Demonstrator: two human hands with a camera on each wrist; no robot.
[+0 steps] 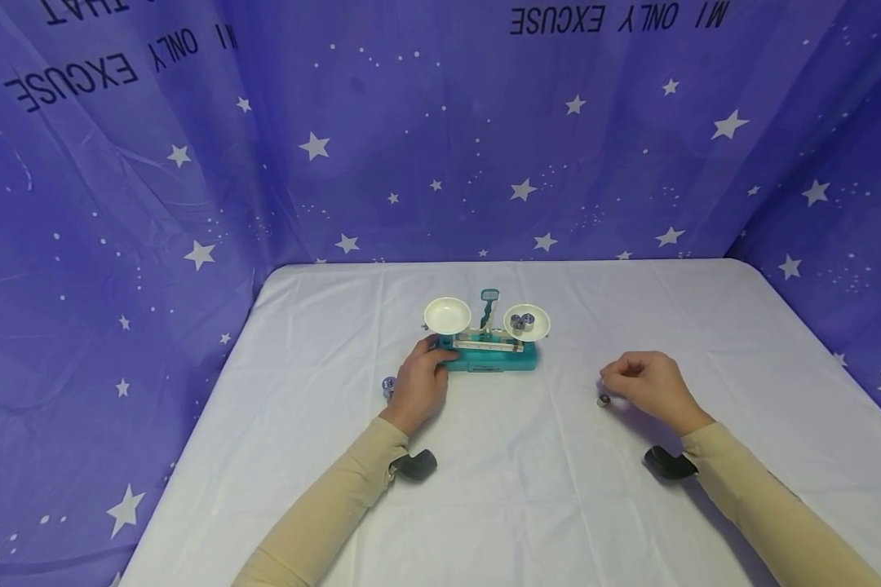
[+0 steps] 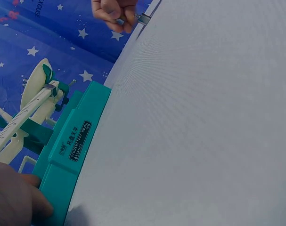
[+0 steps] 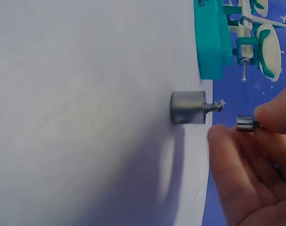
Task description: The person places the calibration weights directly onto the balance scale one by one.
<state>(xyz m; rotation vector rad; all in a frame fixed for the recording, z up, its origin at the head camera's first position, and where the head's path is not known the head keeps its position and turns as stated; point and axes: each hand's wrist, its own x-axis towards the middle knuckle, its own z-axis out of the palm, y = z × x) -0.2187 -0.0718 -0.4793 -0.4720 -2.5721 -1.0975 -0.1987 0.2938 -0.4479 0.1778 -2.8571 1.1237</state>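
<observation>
A teal and cream tray balance (image 1: 493, 359) stands on the white-covered table. My left hand (image 1: 420, 387) grips the left end of its base, thumb on the front side. Between thumb and fingers, my right hand (image 1: 649, 385) pinches a small metal weight (image 3: 245, 123) by its thin knob. Just beside those fingertips a larger cylindrical weight (image 3: 189, 107) stands upright on the table, apart from the pinched one. Several metal weights (image 1: 523, 321) sit in the balance's right pan, while the left pan (image 1: 447, 316) holds nothing.
More metal weights (image 1: 389, 384) stand left of my left hand, partly hidden by it. Black wrist mounts (image 1: 416, 465) stick out from both sleeves. A blue curtain (image 1: 440, 130) with white stars hangs behind the table and at its sides.
</observation>
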